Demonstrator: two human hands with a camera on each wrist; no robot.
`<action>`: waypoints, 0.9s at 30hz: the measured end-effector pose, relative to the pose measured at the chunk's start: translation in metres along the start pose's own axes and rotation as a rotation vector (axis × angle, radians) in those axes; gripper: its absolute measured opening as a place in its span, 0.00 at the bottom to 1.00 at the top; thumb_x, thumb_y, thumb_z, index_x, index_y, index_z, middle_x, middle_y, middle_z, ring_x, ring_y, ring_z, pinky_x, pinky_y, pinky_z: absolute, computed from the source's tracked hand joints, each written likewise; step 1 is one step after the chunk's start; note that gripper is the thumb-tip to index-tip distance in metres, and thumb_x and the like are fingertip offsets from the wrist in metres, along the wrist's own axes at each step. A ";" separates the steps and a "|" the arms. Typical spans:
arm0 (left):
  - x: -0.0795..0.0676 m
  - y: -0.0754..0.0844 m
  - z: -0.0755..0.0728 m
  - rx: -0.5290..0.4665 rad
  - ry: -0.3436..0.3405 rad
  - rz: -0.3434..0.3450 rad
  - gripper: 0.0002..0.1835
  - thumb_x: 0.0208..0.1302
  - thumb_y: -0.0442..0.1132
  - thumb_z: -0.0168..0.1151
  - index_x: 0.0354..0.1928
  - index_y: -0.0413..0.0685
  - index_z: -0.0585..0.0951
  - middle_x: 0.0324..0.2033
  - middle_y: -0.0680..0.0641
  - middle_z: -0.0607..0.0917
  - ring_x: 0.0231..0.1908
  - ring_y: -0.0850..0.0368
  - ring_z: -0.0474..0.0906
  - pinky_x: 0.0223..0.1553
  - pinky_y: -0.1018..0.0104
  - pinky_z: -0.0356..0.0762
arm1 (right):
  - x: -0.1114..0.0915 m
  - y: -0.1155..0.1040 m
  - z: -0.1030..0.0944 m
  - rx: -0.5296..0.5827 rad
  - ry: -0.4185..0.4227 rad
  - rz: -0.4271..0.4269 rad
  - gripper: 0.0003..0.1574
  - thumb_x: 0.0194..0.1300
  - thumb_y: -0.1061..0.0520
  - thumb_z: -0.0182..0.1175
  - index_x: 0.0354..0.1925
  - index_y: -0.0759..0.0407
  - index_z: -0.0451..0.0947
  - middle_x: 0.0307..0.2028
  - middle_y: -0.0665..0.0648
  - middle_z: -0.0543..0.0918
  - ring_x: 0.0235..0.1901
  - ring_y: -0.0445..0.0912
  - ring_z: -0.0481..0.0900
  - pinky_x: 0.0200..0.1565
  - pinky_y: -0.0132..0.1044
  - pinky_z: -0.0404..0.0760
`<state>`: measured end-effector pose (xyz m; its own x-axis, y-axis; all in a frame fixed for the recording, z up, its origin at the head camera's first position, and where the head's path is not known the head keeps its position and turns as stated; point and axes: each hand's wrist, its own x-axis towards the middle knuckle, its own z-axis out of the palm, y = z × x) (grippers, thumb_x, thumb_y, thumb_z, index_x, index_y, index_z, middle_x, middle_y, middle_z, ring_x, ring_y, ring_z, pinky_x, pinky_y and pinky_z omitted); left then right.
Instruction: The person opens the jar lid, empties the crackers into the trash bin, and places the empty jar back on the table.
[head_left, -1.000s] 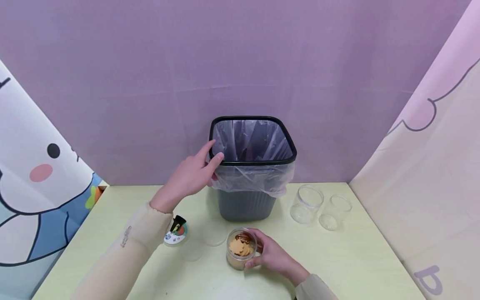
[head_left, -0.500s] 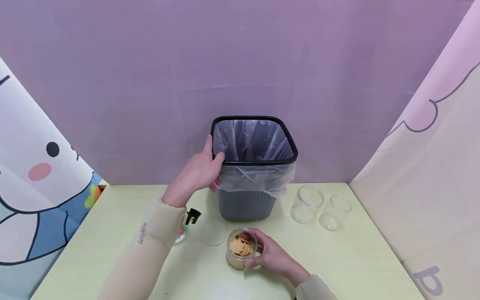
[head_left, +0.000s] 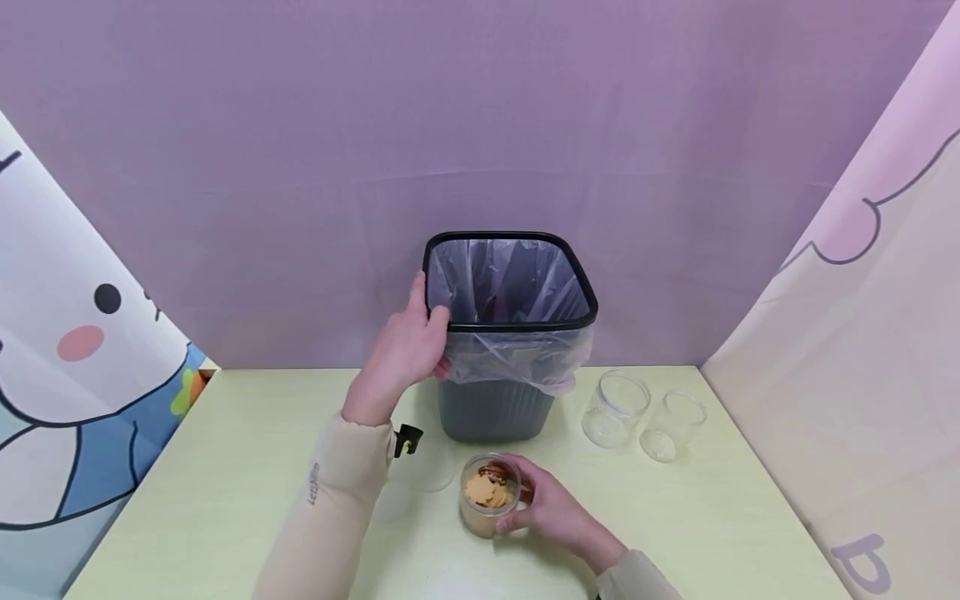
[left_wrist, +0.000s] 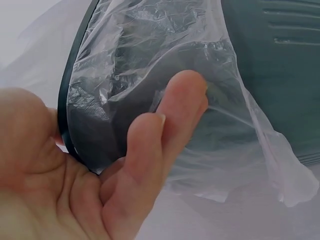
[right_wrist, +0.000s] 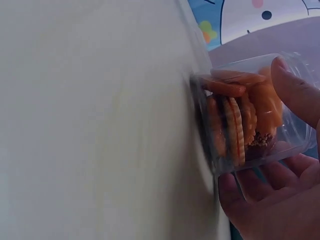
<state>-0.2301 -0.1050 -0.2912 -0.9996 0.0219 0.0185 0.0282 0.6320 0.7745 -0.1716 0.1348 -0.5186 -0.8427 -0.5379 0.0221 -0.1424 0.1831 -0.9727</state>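
In the head view my left hand (head_left: pixel 408 346) grips the near left corner of a grey trash bin (head_left: pixel 495 412). Its thumb lies on the black rim (head_left: pixel 517 326) and other fingers reach down outside, over the clear plastic bag (left_wrist: pixel 150 60), as the left wrist view shows. My right hand (head_left: pixel 555 508) holds a clear round jar (head_left: pixel 480 518) from its right side, thumb in front. Cookies (right_wrist: pixel 232 125) and other orange-brown pieces fill the lower part of that jar. No lid covers its top in the head view. The jar stands on the table.
Two clear jars (head_left: pixel 615 408) stand right of the bin on the pale table (head_left: pixel 187 483). Faint transparent discs (head_left: pixel 431 467) lie left of the held jar, partly behind the left sleeve (head_left: pixel 330 500). A purple cloth (head_left: pixel 480 108) hangs behind, with printed cloths on both sides.
My left hand has closed in on the bin's left corner, its forearm swinging right and hiding a round coloured sticker-like item on the table. The right hand and its jar have hardly moved.
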 end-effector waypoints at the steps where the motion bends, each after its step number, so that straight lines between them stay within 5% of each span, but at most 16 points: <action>1: 0.000 0.000 0.000 0.006 0.004 0.004 0.39 0.72 0.52 0.33 0.78 0.59 0.30 0.17 0.46 0.84 0.18 0.55 0.83 0.54 0.52 0.74 | -0.001 -0.001 -0.002 -0.014 0.009 -0.002 0.57 0.43 0.62 0.79 0.70 0.54 0.66 0.66 0.54 0.74 0.64 0.53 0.70 0.66 0.52 0.64; 20: 0.000 -0.002 0.005 -0.001 0.052 0.020 0.39 0.71 0.51 0.32 0.79 0.60 0.32 0.15 0.47 0.83 0.16 0.57 0.83 0.55 0.52 0.73 | -0.029 -0.060 -0.072 -0.209 0.231 -0.059 0.56 0.45 0.55 0.80 0.70 0.58 0.66 0.61 0.58 0.78 0.60 0.55 0.74 0.60 0.51 0.73; 27: 0.000 -0.003 0.006 0.004 0.054 0.024 0.38 0.71 0.52 0.31 0.79 0.61 0.32 0.15 0.47 0.83 0.16 0.56 0.83 0.53 0.52 0.74 | -0.042 -0.090 -0.097 -0.304 0.341 -0.050 0.56 0.47 0.56 0.80 0.71 0.60 0.65 0.64 0.61 0.75 0.58 0.53 0.75 0.54 0.31 0.74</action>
<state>-0.2304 -0.1022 -0.2972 -0.9975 -0.0047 0.0709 0.0518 0.6352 0.7706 -0.1738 0.2213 -0.4098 -0.9464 -0.2599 0.1919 -0.2903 0.4240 -0.8579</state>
